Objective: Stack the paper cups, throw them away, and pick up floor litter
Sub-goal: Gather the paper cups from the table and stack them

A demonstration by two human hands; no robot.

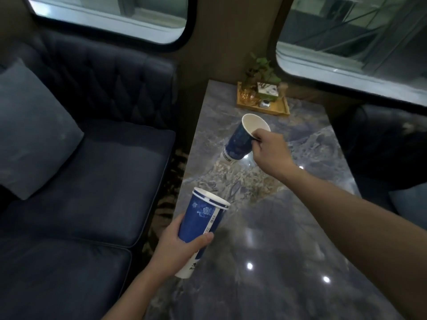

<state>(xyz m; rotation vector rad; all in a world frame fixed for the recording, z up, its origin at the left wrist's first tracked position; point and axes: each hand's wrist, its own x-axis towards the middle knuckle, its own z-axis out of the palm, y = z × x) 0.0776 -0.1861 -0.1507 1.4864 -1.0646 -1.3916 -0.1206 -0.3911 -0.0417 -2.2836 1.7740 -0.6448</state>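
My left hand (179, 247) grips a stack of blue paper cups (203, 224) around its lower half, tilted, over the near left edge of the marble table (265, 262); two white rims show at its top. My right hand (269, 148) pinches the rim of a single blue paper cup (242, 140), thumb side inside the white mouth. That cup is tilted, lifted a little above the table's middle, its reflection showing beneath. The two cups are well apart.
A dark blue sofa (87, 181) with a grey cushion (32, 132) lies left of the table. A wooden tray (263, 106) with a small plant and a box stands at the table's far end. Another dark seat (381, 146) is on the right. Patterned carpet shows between sofa and table.
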